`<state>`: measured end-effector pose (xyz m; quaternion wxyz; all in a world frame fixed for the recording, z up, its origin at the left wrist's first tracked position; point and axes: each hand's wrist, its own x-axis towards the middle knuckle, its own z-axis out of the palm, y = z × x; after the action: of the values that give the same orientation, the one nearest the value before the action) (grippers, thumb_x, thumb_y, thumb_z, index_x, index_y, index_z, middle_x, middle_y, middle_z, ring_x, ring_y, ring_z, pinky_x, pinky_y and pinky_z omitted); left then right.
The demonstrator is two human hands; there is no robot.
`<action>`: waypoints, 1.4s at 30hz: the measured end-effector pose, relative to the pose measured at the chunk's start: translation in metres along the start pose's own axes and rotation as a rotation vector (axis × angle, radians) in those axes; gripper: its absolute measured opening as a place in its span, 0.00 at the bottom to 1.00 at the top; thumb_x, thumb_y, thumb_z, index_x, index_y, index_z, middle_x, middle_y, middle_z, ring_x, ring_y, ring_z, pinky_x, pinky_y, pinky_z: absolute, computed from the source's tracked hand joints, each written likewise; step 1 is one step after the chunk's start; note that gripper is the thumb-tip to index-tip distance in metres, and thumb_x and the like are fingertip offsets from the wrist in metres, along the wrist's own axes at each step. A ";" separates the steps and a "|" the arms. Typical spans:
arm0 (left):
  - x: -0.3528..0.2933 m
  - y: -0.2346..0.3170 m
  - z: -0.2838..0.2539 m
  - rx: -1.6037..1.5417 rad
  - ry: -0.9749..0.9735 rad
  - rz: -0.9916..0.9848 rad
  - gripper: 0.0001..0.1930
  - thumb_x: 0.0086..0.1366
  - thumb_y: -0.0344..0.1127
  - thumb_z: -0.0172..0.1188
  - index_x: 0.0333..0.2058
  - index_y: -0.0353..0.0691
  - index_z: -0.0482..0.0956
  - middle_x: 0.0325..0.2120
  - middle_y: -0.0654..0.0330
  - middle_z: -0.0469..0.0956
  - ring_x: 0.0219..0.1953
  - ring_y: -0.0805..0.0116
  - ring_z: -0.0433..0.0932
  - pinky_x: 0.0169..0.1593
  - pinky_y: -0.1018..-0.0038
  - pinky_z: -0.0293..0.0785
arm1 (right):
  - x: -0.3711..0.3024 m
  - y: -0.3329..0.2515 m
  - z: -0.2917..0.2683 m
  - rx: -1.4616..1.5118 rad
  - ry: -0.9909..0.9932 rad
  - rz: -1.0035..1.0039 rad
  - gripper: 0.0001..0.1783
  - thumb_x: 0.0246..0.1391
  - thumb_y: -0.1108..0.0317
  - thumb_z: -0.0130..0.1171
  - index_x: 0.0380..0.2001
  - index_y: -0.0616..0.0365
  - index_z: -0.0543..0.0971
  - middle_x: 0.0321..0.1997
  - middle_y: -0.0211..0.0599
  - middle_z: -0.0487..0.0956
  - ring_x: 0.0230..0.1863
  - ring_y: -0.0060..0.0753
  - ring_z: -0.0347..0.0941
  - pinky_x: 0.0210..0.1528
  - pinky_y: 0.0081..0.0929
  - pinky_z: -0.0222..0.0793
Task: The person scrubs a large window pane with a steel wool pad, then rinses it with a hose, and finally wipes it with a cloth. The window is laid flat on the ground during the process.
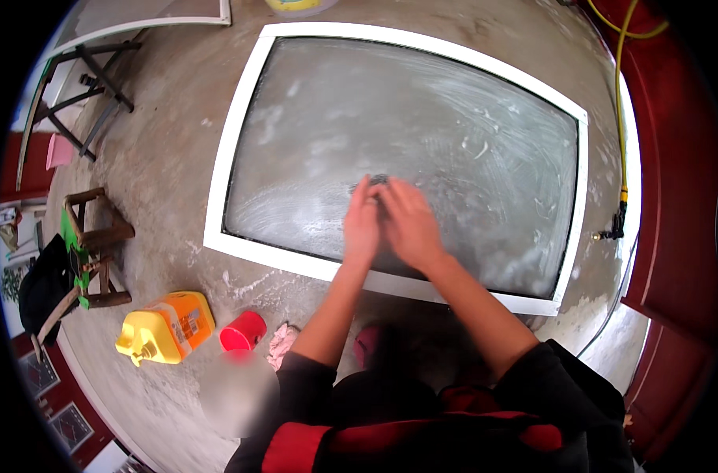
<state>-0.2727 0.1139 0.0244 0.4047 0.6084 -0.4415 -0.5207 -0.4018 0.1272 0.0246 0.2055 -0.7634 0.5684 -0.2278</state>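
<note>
A white-framed glass pane [351,102] lies flat before me, its surface streaked with whitish suds. Over its near middle part, my left hand [362,229] and my right hand [410,225] are close together, fingers pointing away from me. A small dark grey scouring pad [378,180], which looks like steel wool, shows at the fingertips. Both hands are closed around it, with most of the pad hidden by the fingers. The hands are slightly blurred.
A yellow jug [165,327], a red cup [243,331] and a pink cloth [282,344] are on the concrete floor at left. Farther left are a wooden stool [98,236] and a dark trestle [91,94]. A yellow hose [621,118] runs along the right; a yellow bucket [296,5] stands at the far edge.
</note>
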 end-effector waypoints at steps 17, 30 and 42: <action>0.043 -0.069 -0.031 1.132 0.271 0.386 0.33 0.64 0.38 0.54 0.65 0.32 0.57 0.67 0.44 0.54 0.70 0.48 0.50 0.72 0.57 0.42 | 0.041 0.155 -0.044 -0.356 0.271 0.434 0.26 0.49 0.64 0.56 0.52 0.64 0.74 0.65 0.49 0.67 0.63 0.49 0.65 0.63 0.39 0.62; 0.100 -0.064 -0.242 1.379 0.505 0.489 0.36 0.58 0.36 0.61 0.64 0.34 0.59 0.65 0.44 0.58 0.67 0.46 0.56 0.69 0.52 0.48 | 0.002 0.226 -0.120 -0.304 0.146 0.483 0.23 0.50 0.66 0.56 0.50 0.63 0.74 0.49 0.52 0.77 0.49 0.50 0.74 0.52 0.39 0.69; 0.081 -0.112 -0.319 1.378 0.549 0.033 0.31 0.68 0.56 0.50 0.53 0.29 0.71 0.46 0.39 0.74 0.50 0.40 0.71 0.54 0.55 0.68 | -0.334 0.053 -0.021 0.900 0.511 1.729 0.08 0.49 0.67 0.52 0.25 0.59 0.77 0.28 0.32 0.75 0.32 0.31 0.68 0.37 0.30 0.66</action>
<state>0.0621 0.0785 -0.0628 0.0348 0.8262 -0.5600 0.0513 -0.5388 0.4330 -0.0268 0.4414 0.1309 0.8154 -0.3508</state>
